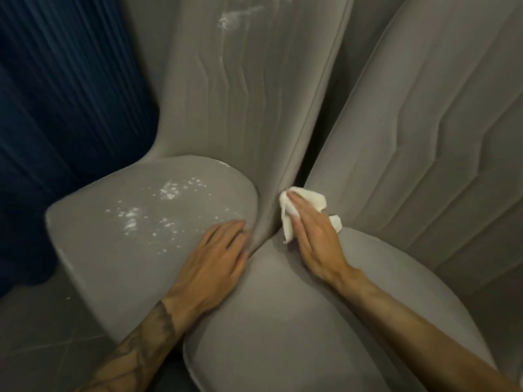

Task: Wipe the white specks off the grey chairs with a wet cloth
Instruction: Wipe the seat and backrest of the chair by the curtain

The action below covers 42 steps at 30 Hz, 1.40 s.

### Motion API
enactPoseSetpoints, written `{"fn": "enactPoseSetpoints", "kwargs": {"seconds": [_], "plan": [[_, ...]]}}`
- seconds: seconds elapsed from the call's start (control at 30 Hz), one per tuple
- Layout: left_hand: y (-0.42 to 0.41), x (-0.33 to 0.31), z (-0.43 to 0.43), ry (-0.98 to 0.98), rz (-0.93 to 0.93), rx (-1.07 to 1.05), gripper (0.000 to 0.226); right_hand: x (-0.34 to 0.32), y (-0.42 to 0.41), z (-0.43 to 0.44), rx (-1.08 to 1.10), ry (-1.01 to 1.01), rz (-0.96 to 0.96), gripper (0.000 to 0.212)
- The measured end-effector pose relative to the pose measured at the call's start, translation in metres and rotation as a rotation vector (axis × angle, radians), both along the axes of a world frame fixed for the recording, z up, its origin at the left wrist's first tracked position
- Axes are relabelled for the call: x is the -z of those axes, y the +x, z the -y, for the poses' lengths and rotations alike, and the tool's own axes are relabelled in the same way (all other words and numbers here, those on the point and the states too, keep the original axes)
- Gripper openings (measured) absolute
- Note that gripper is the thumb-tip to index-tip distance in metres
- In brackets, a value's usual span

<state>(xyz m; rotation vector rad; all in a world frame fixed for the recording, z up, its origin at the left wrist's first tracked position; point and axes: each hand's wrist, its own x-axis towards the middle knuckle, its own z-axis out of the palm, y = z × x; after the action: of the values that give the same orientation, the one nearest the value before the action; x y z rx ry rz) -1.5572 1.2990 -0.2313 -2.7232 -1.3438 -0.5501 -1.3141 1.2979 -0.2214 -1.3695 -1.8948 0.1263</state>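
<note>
Two grey upholstered chairs stand side by side. The left chair's seat (119, 250) carries white specks (169, 190) in two patches, and a white smear (229, 19) marks its backrest high up. The right chair's seat (283, 321) looks free of specks. My right hand (314, 239) presses a crumpled white cloth (294, 210) flat against the back corner of the right seat, where seat and backrest meet. My left hand (215, 264) rests flat with spread fingers on the right edge of the left seat, holding nothing.
A dark blue pleated curtain (62, 123) hangs at the left behind the left chair. Grey tiled floor (48, 343) shows at the lower left. The right chair's ribbed backrest (424, 123) fills the right side.
</note>
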Motion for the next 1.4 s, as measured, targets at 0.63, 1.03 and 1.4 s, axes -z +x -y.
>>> {"fn": "enactPoseSetpoints", "kwargs": {"seconds": [0.63,1.03,1.4], "plan": [[-0.165,0.032,0.002,-0.08,0.203,-0.465,0.048,0.011,-0.163,-0.093,0.12,-0.523,0.463,0.053],[-0.167,0.031,0.001,-0.131,0.208,-0.467,0.054,0.011,-0.157,-0.106,0.364,-0.486,0.579,0.052],[-0.228,0.001,-0.08,-0.219,0.12,-0.366,0.059,0.022,-0.156,-0.105,0.146,-0.583,0.502,0.057]]}}
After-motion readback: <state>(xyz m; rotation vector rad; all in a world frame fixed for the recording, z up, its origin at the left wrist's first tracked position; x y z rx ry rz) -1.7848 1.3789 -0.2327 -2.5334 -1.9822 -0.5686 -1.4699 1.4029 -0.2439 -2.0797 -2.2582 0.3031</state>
